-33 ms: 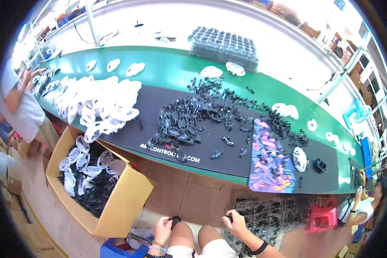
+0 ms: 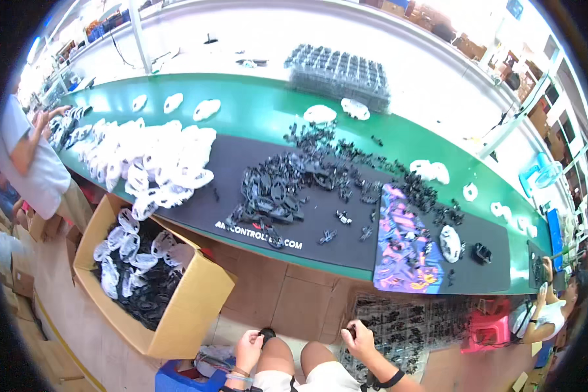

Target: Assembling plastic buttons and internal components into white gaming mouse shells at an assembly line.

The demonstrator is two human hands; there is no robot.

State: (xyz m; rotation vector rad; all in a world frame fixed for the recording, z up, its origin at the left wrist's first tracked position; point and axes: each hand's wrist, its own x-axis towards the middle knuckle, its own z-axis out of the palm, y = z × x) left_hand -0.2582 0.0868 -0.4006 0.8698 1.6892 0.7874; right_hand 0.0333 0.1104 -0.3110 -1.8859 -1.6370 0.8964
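My left hand (image 2: 249, 346) hovers low over my left thigh, fingers curled closed around a small black plastic part (image 2: 266, 334). On the other side, my right hand (image 2: 360, 340) is closed with the thumb pressed to the fingers; a bit of something dark shows there, too small to name. Both hands are apart, below the table's front edge. Ahead of them on a dark mat (image 2: 340, 255) lies a heap of black plastic shells (image 2: 274, 186) and many small black pieces (image 2: 418, 186). White shells (image 2: 153, 153) are piled to the left.
An open cardboard box (image 2: 193, 294) of black and white parts stands left of my legs. Clear trays (image 2: 392, 326) with black parts lie by my right forearm. A pink stool (image 2: 489, 328) is farther right. Co-workers sit or stand at both table ends. Stacked trays (image 2: 338, 73) are behind.
The view has shifted slightly. Both hands keep their closed shape and their place over my lap.
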